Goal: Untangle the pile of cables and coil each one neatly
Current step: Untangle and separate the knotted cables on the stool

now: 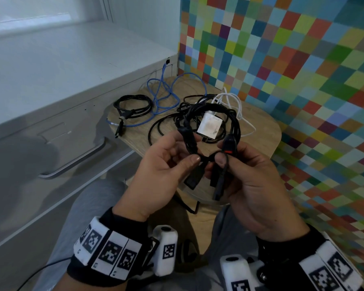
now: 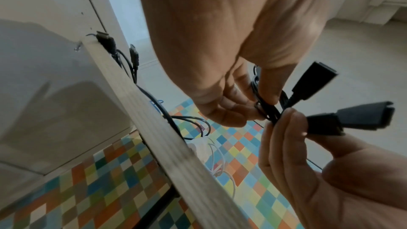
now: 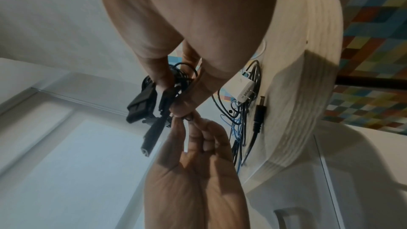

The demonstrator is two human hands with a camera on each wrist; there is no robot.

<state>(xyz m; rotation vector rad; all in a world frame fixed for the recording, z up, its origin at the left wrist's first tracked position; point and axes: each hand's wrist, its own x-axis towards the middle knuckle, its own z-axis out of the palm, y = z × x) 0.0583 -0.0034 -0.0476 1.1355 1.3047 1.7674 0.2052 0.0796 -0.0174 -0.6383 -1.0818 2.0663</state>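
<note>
A bundle of black cable point(image 1: 210, 111) hangs looped between both hands above a small wooden table point(image 1: 265, 131). My left hand point(image 1: 187, 150) pinches its strands between thumb and fingers. My right hand point(image 1: 229, 158) grips the same bundle beside a plug with a red mark point(image 1: 229, 151). Black connectors point(image 1: 192, 179) dangle below the hands. In the left wrist view the left hand point(image 2: 257, 105) pinches the black cable point(image 2: 275, 111), with wide black connectors point(image 2: 363, 116) beside the right hand point(image 2: 286, 128). In the right wrist view the right hand point(image 3: 174, 97) and left hand point(image 3: 187, 123) meet at the cable.
On the table lie a white charger point(image 1: 210, 126) with a white cable point(image 1: 235, 101), a loose blue cable point(image 1: 162, 95), a coiled black cable point(image 1: 132, 107) and a barrel plug point(image 3: 257, 114). A white cabinet point(image 1: 51, 91) stands left, a checkered wall point(image 1: 303, 59) right.
</note>
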